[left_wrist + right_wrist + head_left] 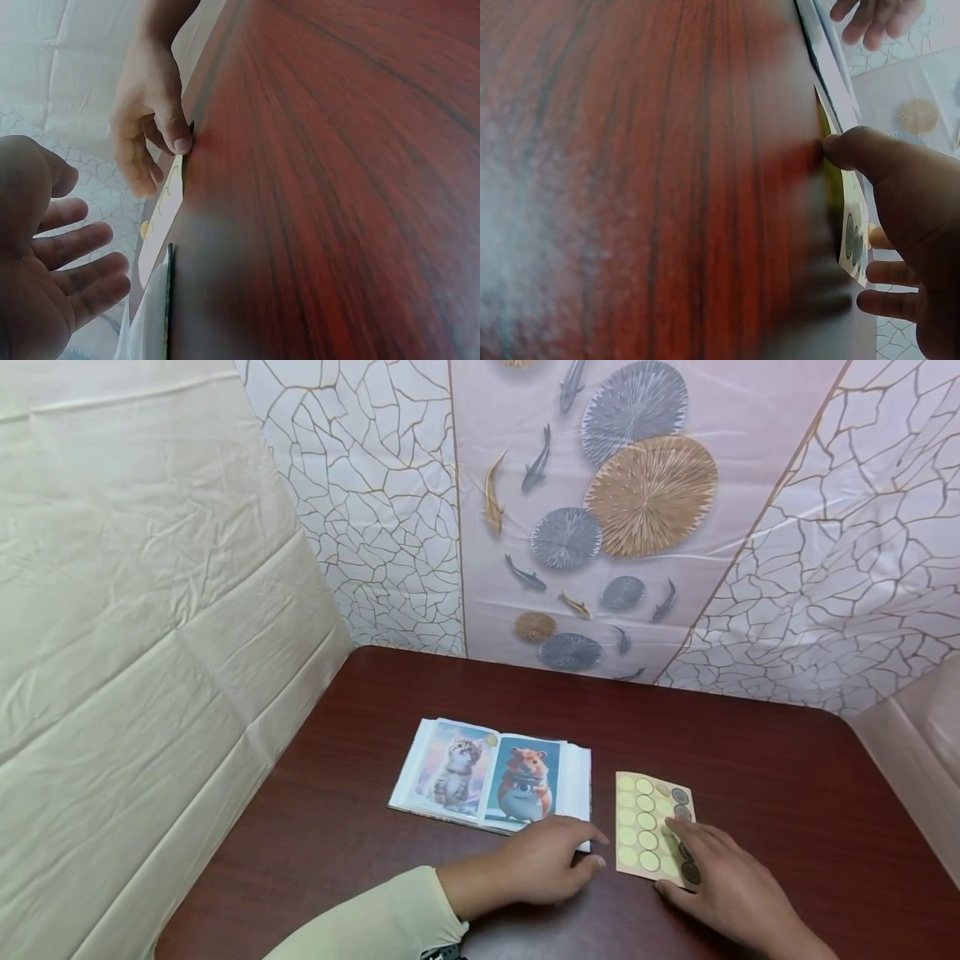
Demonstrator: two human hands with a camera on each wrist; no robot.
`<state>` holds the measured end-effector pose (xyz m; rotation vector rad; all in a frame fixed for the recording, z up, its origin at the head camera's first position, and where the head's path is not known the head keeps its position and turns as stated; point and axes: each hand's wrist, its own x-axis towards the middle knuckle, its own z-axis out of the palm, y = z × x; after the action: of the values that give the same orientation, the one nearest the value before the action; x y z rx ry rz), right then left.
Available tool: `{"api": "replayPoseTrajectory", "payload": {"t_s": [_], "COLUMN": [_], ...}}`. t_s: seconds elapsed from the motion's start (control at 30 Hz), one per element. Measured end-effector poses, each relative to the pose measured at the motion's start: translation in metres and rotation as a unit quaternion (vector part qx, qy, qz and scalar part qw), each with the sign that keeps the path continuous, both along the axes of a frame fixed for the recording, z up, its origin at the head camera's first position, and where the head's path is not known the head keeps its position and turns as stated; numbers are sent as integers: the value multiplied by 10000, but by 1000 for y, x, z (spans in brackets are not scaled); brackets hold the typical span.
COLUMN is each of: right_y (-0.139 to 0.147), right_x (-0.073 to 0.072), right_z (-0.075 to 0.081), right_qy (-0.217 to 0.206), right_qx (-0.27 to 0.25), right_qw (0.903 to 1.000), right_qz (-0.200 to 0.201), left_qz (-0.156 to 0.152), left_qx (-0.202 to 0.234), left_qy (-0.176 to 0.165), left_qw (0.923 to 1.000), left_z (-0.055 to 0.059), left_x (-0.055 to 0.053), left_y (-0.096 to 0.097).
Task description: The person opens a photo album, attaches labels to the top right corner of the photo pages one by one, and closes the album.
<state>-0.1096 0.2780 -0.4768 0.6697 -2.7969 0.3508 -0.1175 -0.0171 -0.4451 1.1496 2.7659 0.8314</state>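
A cream sheet of round stickers [647,820] lies on the table, with rows of yellow circles and a column of dark ones along its right side. My right hand [731,881] is over that right side, fingers loosely extended. In the right wrist view its thumb [847,146] touches the sheet's near edge. A small yellow round piece [145,229] sticks up at the sheet's far side. My left hand [547,860], its fingers relaxed and holding nothing, is at the lower right corner of an open photo album [581,781]. A kitten picture [453,777] and a hamster picture [525,785] face up.
A gold round sticker [491,740] is at the upper right corner of the kitten picture. The dark red wooden table [780,760] has rounded far corners. Behind it hangs a patterned cloth [390,510], and a plain cream cloth [150,610] covers the left side.
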Motion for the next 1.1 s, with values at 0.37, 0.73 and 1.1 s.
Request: {"api": "replayPoseTrajectory", "payload": {"t_s": [0.37, 0.73, 1.1], "right_y": [1, 2, 3], "right_x": [0, -1, 2], "right_z": [-6, -7, -6], "right_qy": [2, 44, -79], "right_qx": [-115, -180, -229], "right_qw": [9999, 9998, 9996], "right_qz": [-7, -13, -107], "left_qz": [46, 792, 1936], "left_qx": [7, 814, 1430], "left_qy": [-359, -1934, -2856], "left_qw": [9993, 9745, 9276], "left_z": [-2, -2, -3], "left_x": [-4, -9, -15], "left_y": [19, 31, 46]}}
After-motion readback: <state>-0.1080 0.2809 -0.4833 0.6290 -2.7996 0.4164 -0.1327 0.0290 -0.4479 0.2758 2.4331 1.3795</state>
